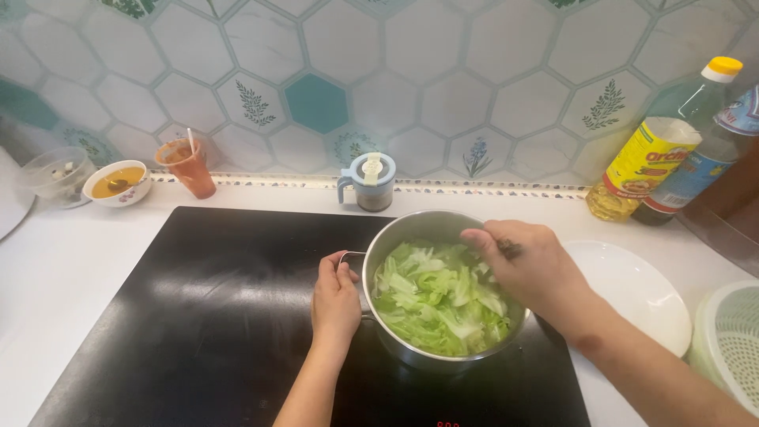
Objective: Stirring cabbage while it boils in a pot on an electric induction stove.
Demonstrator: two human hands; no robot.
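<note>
Steel pot [411, 348] of cut green cabbage [439, 300] sits on the black cooktop [198, 316] between the 2 hands. The left hand [334, 296] has its fingers [330, 265] curled shut around the pot's side handle [352, 257]. The right hand [530, 269] hovers over the leaves — fingers pinched on a dark utensil [510, 250], mostly hidden. A white plate [632, 292] lies just beyond that hand's knuckles.
</note>
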